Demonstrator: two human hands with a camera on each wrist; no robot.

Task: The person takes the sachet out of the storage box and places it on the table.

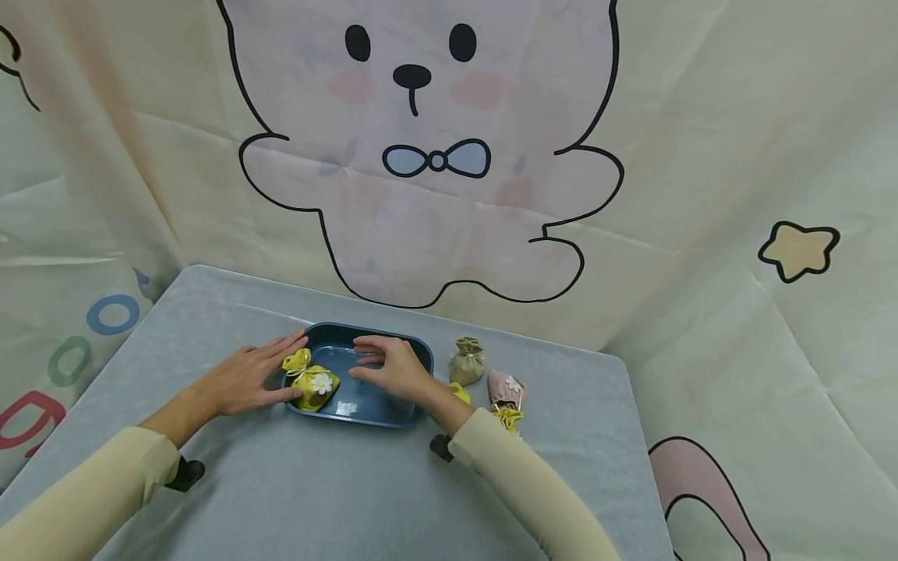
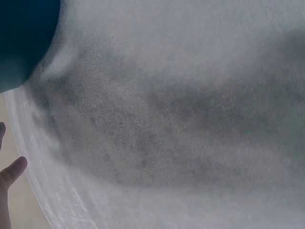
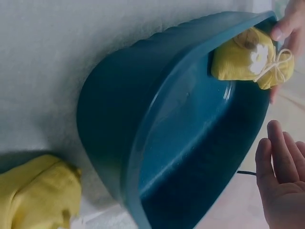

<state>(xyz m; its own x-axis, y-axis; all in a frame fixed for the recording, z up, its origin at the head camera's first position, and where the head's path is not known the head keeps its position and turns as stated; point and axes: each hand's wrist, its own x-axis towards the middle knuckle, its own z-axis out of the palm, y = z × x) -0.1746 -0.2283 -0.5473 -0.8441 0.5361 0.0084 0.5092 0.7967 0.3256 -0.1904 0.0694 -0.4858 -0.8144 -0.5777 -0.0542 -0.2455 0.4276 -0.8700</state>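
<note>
A dark blue tray (image 1: pixel 368 409) sits on the cloth-covered table. Inside its left end lies a yellow drawstring pouch (image 1: pixel 305 395) with a white flower, its tied neck toward the left rim. My left hand (image 1: pixel 238 380) rests at that rim, fingers extended and thumb beside the pouch. Over the tray's right half hovers my right hand (image 1: pixel 394 368), its fingers loosely bent with nothing between them. In the right wrist view the right hand (image 3: pixel 281 181) is beyond the tray wall (image 3: pixel 109 114). The left wrist view catches only the left hand's fingertips (image 2: pixel 16 169) and a tray corner (image 2: pixel 24 43).
Right of the tray stand an olive-green pouch (image 1: pixel 467 363) and a pink pouch (image 1: pixel 502 389). A yellow pouch (image 1: pixel 508 419) touches the pink one, and another yellow pouch (image 1: pixel 459 392) is partly hidden by my right wrist. A printed curtain (image 1: pixel 435 234) hangs behind the table.
</note>
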